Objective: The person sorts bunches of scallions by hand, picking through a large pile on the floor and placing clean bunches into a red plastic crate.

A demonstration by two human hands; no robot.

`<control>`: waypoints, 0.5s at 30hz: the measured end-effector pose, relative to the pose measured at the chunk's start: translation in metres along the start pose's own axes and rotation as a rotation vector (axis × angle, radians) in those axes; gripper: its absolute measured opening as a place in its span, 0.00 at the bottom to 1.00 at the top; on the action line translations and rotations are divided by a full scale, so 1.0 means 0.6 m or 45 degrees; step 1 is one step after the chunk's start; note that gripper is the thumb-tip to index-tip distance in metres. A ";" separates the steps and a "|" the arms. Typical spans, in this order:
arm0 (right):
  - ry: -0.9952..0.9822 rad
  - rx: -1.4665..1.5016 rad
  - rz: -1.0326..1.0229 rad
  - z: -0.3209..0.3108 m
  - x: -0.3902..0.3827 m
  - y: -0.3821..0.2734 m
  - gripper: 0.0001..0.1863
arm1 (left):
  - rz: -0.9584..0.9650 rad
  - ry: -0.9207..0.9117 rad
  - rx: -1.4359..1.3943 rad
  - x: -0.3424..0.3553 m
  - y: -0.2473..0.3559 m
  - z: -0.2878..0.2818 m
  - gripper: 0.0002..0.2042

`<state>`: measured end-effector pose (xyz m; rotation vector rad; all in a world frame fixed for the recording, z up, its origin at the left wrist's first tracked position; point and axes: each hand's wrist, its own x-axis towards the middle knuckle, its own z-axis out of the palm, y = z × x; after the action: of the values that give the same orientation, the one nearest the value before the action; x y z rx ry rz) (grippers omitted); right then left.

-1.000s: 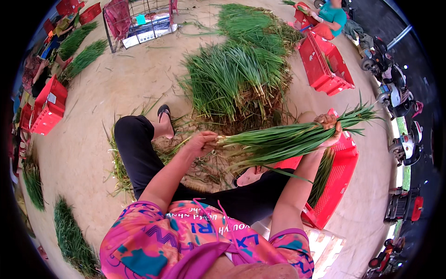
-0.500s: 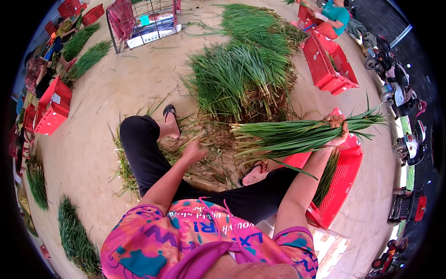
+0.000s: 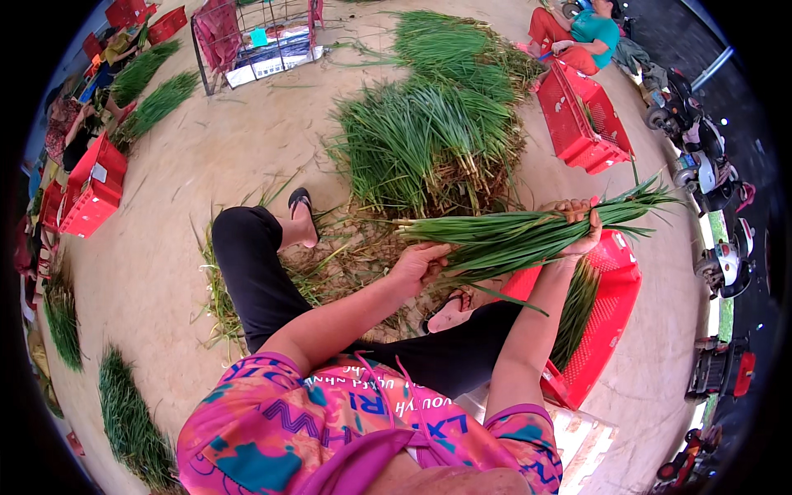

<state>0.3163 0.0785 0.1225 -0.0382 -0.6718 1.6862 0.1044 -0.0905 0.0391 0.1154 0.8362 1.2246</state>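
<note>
A long bunch of garlic chives (image 3: 503,238) lies crosswise in front of me, pale stem ends to the left and green tips to the right. My right hand (image 3: 582,231) is wrapped round it toward the leafy end. At the stem end, my left hand (image 3: 421,266) has its fingers closed on stalks along the bunch's near side; the fingertips are partly hidden. Beneath the right forearm stands a red crate (image 3: 609,318) with more chives (image 3: 577,309) in it. Just beyond the bunch rises a big heap of chives (image 3: 425,144), roots toward me.
Loose trimmings (image 3: 346,260) litter the floor between my feet. A second red crate (image 3: 582,115) stands at the far right, near a seated person (image 3: 590,37). At the back left are a wire-frame cart (image 3: 256,45) and a red crate (image 3: 92,186). Parked scooters (image 3: 722,268) line the right.
My left hand has moved right, from over the trimmings to the bunch, and closed on its stalks. The right hand has shifted slightly left with the bunch.
</note>
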 end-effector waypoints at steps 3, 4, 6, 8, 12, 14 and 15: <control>-0.034 -0.038 -0.017 -0.002 0.002 -0.004 0.09 | 0.038 -0.038 0.054 -0.001 -0.005 0.004 0.04; -0.056 -0.010 0.002 -0.003 0.004 -0.005 0.09 | 0.050 -0.065 0.082 -0.003 -0.006 0.003 0.04; -0.043 -0.005 -0.021 -0.007 0.003 -0.009 0.09 | 0.015 -0.161 0.159 -0.018 -0.002 0.005 0.04; -0.072 0.034 -0.032 -0.010 0.004 -0.013 0.09 | -0.011 -0.261 0.210 -0.039 0.007 0.004 0.04; -0.011 0.057 -0.055 -0.015 0.001 -0.021 0.08 | -0.002 -0.478 0.203 -0.077 0.027 -0.023 0.05; 0.020 0.067 -0.077 -0.012 -0.003 -0.026 0.08 | -0.059 -0.492 0.208 -0.104 0.048 -0.041 0.07; 0.032 0.074 -0.085 -0.010 -0.004 -0.026 0.08 | -0.093 -0.582 0.167 -0.110 0.054 -0.059 0.07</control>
<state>0.3333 0.0797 0.1238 0.0045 -0.5987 1.6374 0.0517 -0.1478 0.0636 0.4503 0.5135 1.0193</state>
